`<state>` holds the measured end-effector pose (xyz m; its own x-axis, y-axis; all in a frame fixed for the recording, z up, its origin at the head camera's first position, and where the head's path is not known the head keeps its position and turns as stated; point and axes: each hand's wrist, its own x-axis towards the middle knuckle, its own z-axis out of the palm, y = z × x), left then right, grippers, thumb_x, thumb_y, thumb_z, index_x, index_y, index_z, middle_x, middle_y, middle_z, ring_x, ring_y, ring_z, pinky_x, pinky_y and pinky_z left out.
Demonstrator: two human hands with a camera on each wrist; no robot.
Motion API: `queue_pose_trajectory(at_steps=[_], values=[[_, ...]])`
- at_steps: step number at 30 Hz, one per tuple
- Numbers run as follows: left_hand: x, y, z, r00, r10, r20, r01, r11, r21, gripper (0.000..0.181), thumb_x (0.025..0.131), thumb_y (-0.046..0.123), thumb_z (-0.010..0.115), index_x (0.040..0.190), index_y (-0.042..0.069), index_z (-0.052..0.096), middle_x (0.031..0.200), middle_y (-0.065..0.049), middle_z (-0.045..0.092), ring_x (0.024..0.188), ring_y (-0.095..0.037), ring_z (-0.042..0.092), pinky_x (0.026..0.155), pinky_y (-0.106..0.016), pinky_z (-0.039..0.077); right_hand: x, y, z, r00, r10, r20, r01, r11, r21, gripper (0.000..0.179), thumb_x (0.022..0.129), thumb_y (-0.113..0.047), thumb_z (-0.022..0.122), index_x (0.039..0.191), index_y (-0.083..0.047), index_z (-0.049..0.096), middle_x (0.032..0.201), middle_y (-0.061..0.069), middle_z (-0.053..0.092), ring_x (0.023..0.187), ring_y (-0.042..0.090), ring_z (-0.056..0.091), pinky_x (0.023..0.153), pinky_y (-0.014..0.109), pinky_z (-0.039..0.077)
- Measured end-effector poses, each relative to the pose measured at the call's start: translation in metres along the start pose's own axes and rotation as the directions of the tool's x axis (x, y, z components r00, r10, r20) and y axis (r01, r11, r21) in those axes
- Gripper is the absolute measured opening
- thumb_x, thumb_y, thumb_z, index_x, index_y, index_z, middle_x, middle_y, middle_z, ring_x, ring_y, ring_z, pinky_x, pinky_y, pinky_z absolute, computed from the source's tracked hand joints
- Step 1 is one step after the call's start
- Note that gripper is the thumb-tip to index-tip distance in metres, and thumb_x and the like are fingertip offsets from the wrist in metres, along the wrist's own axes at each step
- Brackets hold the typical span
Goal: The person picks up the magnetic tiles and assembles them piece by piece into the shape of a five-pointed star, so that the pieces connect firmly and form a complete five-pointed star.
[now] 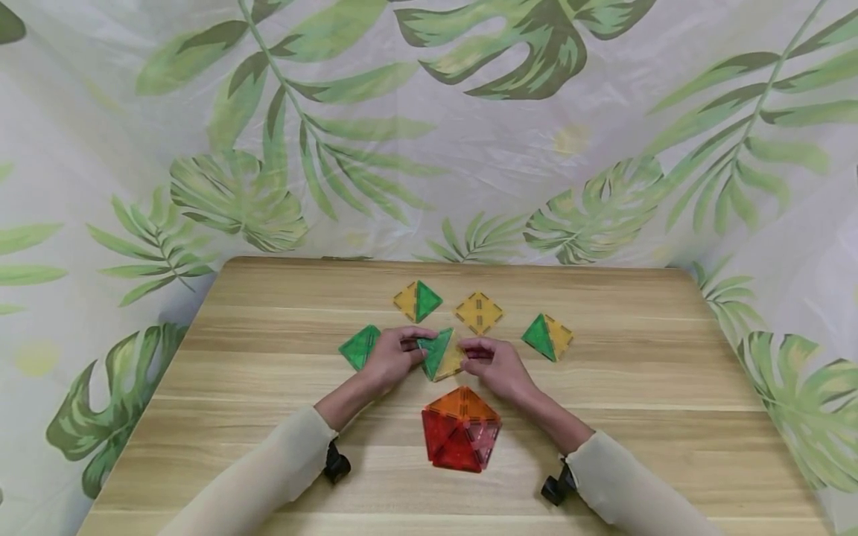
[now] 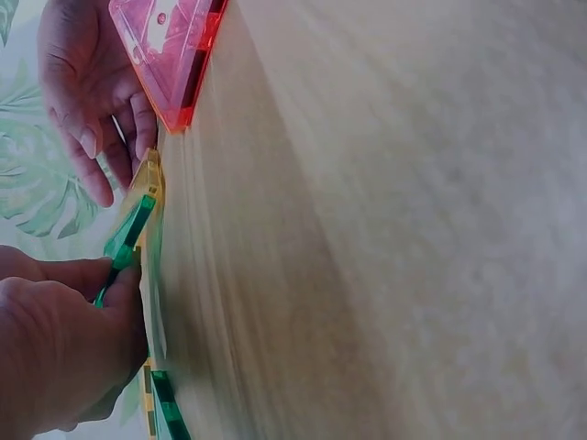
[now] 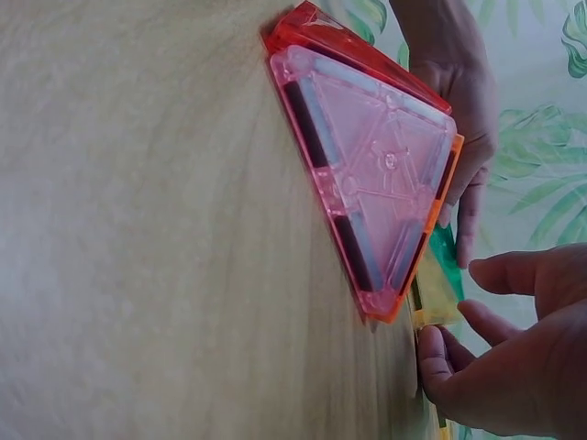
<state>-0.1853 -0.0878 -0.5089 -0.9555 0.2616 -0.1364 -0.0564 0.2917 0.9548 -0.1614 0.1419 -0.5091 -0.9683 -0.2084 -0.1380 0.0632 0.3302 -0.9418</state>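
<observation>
Wooden table (image 1: 670,387); left grip (image 1: 389,359) pinches green triangle (image 1: 436,353); right grip (image 1: 501,366) loosely parted beside yellow triangle (image 1: 451,360).

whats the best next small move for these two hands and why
Probably raise the translucent green triangular tile and translucent yellow triangular tile together: the left hand pinches the green one, the right hand is at the yellow one's outer edge, and the tiles appear to meet along one side.
</observation>
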Motion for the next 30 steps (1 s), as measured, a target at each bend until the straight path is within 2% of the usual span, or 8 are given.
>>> queue_pose_trajectory(at_steps=[6, 10, 13, 17, 22, 27, 30], values=[[-0.003, 0.003, -0.001, 1.0, -0.013, 0.015, 0.014, 0.995, -0.102, 0.036, 0.095, -0.011, 0.068, 0.129, 0.0, 0.073, 0.135, -0.02, 0.068, 0.119, -0.029, 0.068, 0.089, -0.027, 0.057, 0.004, 0.003, -0.006, 1.0, -0.008, 0.016, 0.008, 0.999, 0.033, 0.031, 0.095, 0.0, 0.075, 0.126, -0.003, 0.075, 0.126, 0.014, 0.074, 0.115, 0.028, 0.071, 0.091, 0.03, 0.058], [-0.007, 0.006, -0.003, 0.999, -0.028, 0.047, 0.037, 0.978, -0.205, 0.035, 0.096, -0.01, 0.066, 0.13, -0.005, 0.07, 0.135, -0.023, 0.067, 0.12, -0.028, 0.069, 0.098, -0.038, 0.06, 0.004, 0.004, -0.012, 1.0, 0.001, 0.029, -0.005, 0.992, 0.125, 0.035, 0.095, 0.001, 0.075, 0.129, -0.002, 0.073, 0.132, 0.016, 0.072, 0.115, 0.027, 0.072, 0.087, 0.023, 0.058], [-0.011, 0.009, -0.009, 0.995, -0.034, 0.098, 0.058, 0.964, -0.261, 0.032, 0.098, -0.008, 0.065, 0.13, -0.008, 0.07, 0.135, -0.024, 0.067, 0.117, -0.024, 0.07, 0.103, -0.046, 0.057, 0.003, 0.004, -0.015, 0.999, 0.004, 0.049, -0.014, 0.979, 0.204, 0.037, 0.094, 0.004, 0.074, 0.131, 0.001, 0.071, 0.132, 0.018, 0.071, 0.113, 0.024, 0.071, 0.088, 0.022, 0.057], [-0.017, 0.009, -0.021, 0.982, -0.025, 0.187, 0.069, 0.97, -0.233, 0.03, 0.098, -0.006, 0.068, 0.128, -0.007, 0.071, 0.136, -0.021, 0.068, 0.113, -0.022, 0.073, 0.099, -0.042, 0.06, 0.004, 0.004, -0.017, 0.995, -0.004, 0.098, -0.026, 0.955, 0.295, 0.038, 0.094, 0.009, 0.07, 0.132, 0.006, 0.068, 0.135, 0.021, 0.068, 0.111, 0.021, 0.069, 0.09, 0.023, 0.058], [-0.023, 0.005, -0.03, 0.959, -0.04, 0.281, 0.105, 0.97, -0.219, 0.031, 0.096, -0.005, 0.071, 0.127, -0.006, 0.072, 0.134, -0.022, 0.067, 0.109, -0.023, 0.074, 0.095, -0.037, 0.061, 0.006, 0.007, -0.018, 0.985, -0.038, 0.165, -0.017, 0.947, 0.321, 0.035, 0.095, 0.01, 0.068, 0.131, 0.011, 0.066, 0.133, 0.019, 0.07, 0.11, 0.015, 0.069, 0.091, 0.022, 0.057], [-0.028, 0.002, -0.03, 0.952, -0.055, 0.302, 0.122, 0.971, -0.206, 0.033, 0.092, -0.009, 0.073, 0.124, -0.004, 0.072, 0.134, -0.019, 0.064, 0.101, -0.022, 0.073, 0.092, -0.035, 0.062, 0.007, 0.009, -0.014, 0.965, -0.066, 0.254, -0.043, 0.915, 0.402, 0.037, 0.096, 0.011, 0.064, 0.133, 0.018, 0.06, 0.129, 0.015, 0.07, 0.11, 0.013, 0.068, 0.092, 0.023, 0.057], [-0.031, 0.0, -0.028, 0.95, -0.042, 0.31, 0.103, 0.977, -0.184, 0.032, 0.09, -0.01, 0.074, 0.121, -0.004, 0.071, 0.13, -0.018, 0.062, 0.098, -0.021, 0.072, 0.088, -0.032, 0.062, 0.008, 0.011, -0.011, 0.958, -0.077, 0.275, -0.035, 0.924, 0.38, 0.036, 0.096, 0.01, 0.064, 0.132, 0.017, 0.061, 0.128, 0.015, 0.07, 0.107, 0.013, 0.067, 0.09, 0.023, 0.057]])
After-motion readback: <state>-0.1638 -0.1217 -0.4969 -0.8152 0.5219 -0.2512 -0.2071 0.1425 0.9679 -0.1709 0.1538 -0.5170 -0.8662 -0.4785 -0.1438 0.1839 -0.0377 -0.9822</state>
